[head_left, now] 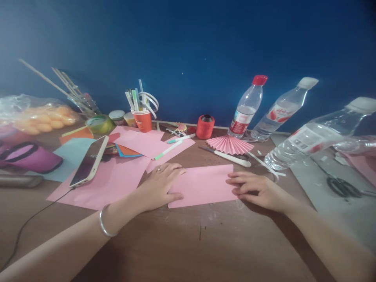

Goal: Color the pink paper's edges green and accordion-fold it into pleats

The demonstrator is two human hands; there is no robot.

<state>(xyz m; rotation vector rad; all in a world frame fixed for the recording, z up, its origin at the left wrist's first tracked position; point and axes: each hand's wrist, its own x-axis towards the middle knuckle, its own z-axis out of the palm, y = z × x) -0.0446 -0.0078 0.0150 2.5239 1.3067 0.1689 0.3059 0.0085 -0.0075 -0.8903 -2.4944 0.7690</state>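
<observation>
A pink sheet of paper (pixel 202 186) lies flat on the brown table between my two hands. My left hand (pixel 161 186) rests on its left edge, fingers stretched out and the thumb on the near left corner. On the opposite edge, the fingertips of my right hand (pixel 255 190) touch the paper, fingers extended and slightly bent. Just beyond the sheet sit a pleated pink paper fan (pixel 230 145) and a white-handled craft knife (pixel 232 158). Two green-and-white sticks, one a glue stick or pen (pixel 169 150), lie on more pink paper (pixel 117 184) to the left.
A phone (pixel 89 161) with a cable leans at the left. Behind stand a red cup (pixel 142 120) of pens, a red thread spool (pixel 205 127) and several water bottles (pixel 245 107). Black-handled scissors (pixel 343 187) lie on a grey board (pixel 326 199) at the right.
</observation>
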